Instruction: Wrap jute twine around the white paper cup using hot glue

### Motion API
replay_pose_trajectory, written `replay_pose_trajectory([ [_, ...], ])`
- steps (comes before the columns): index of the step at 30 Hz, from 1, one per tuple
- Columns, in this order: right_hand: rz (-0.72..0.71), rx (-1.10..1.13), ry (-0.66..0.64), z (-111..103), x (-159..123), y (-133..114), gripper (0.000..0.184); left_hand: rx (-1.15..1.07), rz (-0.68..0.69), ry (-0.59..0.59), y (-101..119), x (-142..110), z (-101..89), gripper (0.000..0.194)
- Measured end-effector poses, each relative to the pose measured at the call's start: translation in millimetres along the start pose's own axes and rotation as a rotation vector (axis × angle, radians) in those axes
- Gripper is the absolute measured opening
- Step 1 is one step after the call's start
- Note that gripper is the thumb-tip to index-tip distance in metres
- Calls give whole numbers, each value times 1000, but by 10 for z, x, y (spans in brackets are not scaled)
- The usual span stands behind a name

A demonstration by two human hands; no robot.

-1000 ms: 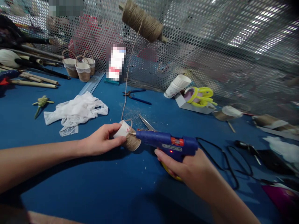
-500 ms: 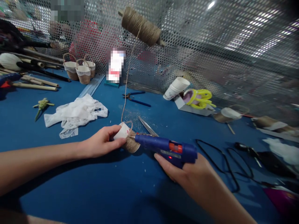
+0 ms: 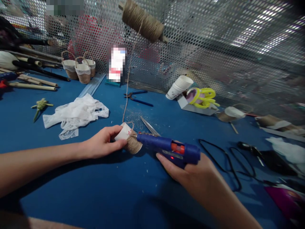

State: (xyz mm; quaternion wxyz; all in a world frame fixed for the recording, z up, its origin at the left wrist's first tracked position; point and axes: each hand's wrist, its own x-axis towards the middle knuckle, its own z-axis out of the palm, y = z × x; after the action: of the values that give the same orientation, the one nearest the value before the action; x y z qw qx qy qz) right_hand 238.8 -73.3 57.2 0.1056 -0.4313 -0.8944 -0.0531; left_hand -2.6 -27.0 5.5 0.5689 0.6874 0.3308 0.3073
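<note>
Between thumb and fingers, my left hand (image 3: 106, 141) grips a white paper cup (image 3: 122, 133) tipped on its side, its lower part wrapped in brown twine (image 3: 133, 144). A strand of twine (image 3: 128, 76) runs from the cup up to a large spool (image 3: 143, 20) on the mesh. My right hand (image 3: 188, 173) is closed round a blue glue gun (image 3: 166, 148) with a lit red lamp. The gun's nozzle points left and meets the edge of the wrapped twine. Behind the gun, scissors (image 3: 149, 126) lie partly hidden.
White lace (image 3: 78, 113) lies on the blue table, with pliers (image 3: 139, 97) behind. Small twine baskets (image 3: 83, 73) and a phone (image 3: 116, 65) stand by the mesh. Stacked paper cups (image 3: 179, 87) lean on a white tray (image 3: 195, 108). A black cord (image 3: 226, 156) curls at right.
The whole view has shifted slightly, so everything sits a little higher and further left. Both hands keep their holds, and the nozzle stays at the twine on the cup.
</note>
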Motion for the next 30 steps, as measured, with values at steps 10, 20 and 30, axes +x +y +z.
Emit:
replay_pose_trajectory([
  [10,-216,-171,86,-1,-28,17,41,-67,-5,-30,50,5,-1,30],
  [20,290,405,63,-10,84,-168,13,-72,-15,-2,20,23,13,29],
  [30,292,319,75,-2,80,-158,15,-42,3,-6,34,16,15,28],
])
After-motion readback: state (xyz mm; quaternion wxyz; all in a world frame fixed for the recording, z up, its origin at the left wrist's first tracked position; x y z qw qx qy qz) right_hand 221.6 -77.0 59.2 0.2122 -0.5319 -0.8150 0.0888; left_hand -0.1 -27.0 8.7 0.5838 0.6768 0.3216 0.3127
